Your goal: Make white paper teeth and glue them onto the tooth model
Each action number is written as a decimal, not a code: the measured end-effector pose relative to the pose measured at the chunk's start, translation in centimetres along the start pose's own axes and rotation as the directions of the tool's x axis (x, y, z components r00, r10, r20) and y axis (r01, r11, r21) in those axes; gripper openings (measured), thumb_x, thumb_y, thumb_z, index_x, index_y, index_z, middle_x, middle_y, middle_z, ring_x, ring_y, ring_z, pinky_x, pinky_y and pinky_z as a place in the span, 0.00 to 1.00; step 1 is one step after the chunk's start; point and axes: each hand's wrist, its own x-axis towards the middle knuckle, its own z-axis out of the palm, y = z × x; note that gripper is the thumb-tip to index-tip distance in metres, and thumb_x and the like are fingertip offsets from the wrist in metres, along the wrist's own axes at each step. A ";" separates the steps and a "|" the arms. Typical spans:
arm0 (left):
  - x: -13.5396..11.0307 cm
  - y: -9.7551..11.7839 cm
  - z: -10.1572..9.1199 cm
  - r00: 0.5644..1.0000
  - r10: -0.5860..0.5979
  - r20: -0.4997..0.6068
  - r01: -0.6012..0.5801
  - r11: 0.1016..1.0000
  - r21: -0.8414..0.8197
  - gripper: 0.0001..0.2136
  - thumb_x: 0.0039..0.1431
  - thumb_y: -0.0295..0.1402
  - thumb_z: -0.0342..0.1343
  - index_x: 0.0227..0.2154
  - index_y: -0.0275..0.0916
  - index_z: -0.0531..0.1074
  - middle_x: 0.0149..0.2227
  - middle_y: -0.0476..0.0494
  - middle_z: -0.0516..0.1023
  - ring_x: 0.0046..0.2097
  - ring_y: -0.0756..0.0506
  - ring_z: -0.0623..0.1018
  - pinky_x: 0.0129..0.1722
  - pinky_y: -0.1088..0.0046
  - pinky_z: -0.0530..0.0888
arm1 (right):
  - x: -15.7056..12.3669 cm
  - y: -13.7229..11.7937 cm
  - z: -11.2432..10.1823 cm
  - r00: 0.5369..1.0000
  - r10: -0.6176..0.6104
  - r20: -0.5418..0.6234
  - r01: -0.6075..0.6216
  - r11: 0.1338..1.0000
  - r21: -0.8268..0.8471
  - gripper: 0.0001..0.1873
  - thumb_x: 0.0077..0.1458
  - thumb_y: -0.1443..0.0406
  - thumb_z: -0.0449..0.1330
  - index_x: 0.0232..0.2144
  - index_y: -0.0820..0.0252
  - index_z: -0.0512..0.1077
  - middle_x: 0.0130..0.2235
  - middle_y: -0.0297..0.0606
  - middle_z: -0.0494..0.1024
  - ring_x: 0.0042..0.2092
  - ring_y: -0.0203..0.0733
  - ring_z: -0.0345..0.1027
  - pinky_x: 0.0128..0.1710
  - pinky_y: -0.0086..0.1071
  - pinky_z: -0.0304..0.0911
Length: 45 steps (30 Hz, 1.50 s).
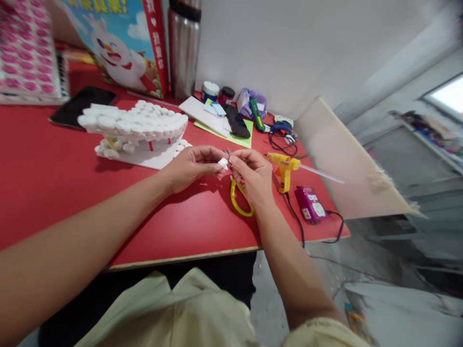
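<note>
My left hand (193, 166) pinches a small white lumpy piece (223, 164) between thumb and fingertips. Close against it, my right hand (253, 171) has its thumb and fingers pressed together; what lies between them is too small to make out. Yellow-handled scissors (240, 205) lie on the table under and beside my right hand, their blades mostly hidden by my hands. To the left of my left hand stands a model (135, 125) covered in white rounded pieces, with red posts, on a white base (148, 160).
The red table (202, 226) carries a yellow glue gun (284, 168) with a glue stick in it and a purple power adapter (310, 205) at right. Behind are a green cutter (256, 115), jars, paper, a steel flask (183, 53), a phone (85, 103) and a cartoon box (123, 48).
</note>
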 end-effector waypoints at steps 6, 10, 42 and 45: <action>0.1 -0.2 -0.3 0.998 0.004 -0.058 0.001 0.996 0.093 0.15 0.45 0.35 0.77 0.37 0.38 0.85 0.35 0.43 0.85 0.36 0.47 0.81 0.41 0.69 0.79 | -0.2 -0.1 0.2 0.998 -0.056 -0.014 0.052 0.979 -0.196 0.06 0.57 0.60 0.69 0.33 0.55 0.78 0.27 0.30 0.76 0.25 0.33 0.62 0.28 0.31 0.59; 0.1 0.0 -0.2 0.996 0.003 -0.088 0.010 0.990 0.140 0.17 0.44 0.38 0.78 0.37 0.39 0.86 0.39 0.40 0.86 0.39 0.44 0.82 0.44 0.66 0.79 | -0.5 0.1 0.3 0.992 -0.122 0.018 0.120 0.916 -0.383 0.06 0.60 0.60 0.67 0.33 0.55 0.77 0.29 0.31 0.77 0.28 0.34 0.65 0.30 0.31 0.61; 0.2 0.0 0.7 0.936 -0.248 -0.248 0.223 0.967 -0.124 0.13 0.42 0.28 0.74 0.33 0.32 0.81 0.30 0.43 0.82 0.31 0.51 0.79 0.38 0.72 0.78 | -1.6 -1.9 -1.3 0.974 -0.163 -0.155 0.034 0.788 -0.615 0.17 0.64 0.56 0.63 0.26 0.57 0.72 0.21 0.29 0.73 0.23 0.35 0.65 0.29 0.31 0.62; 0.2 -0.1 0.6 0.935 -0.243 -0.257 0.215 0.967 -0.135 0.13 0.43 0.27 0.74 0.33 0.32 0.81 0.32 0.42 0.83 0.32 0.50 0.80 0.39 0.71 0.79 | -4.0 -3.2 -4.7 0.942 -0.258 -0.216 -0.018 0.603 -0.798 0.21 0.67 0.53 0.60 0.24 0.56 0.70 0.22 0.34 0.73 0.25 0.39 0.67 0.34 0.37 0.63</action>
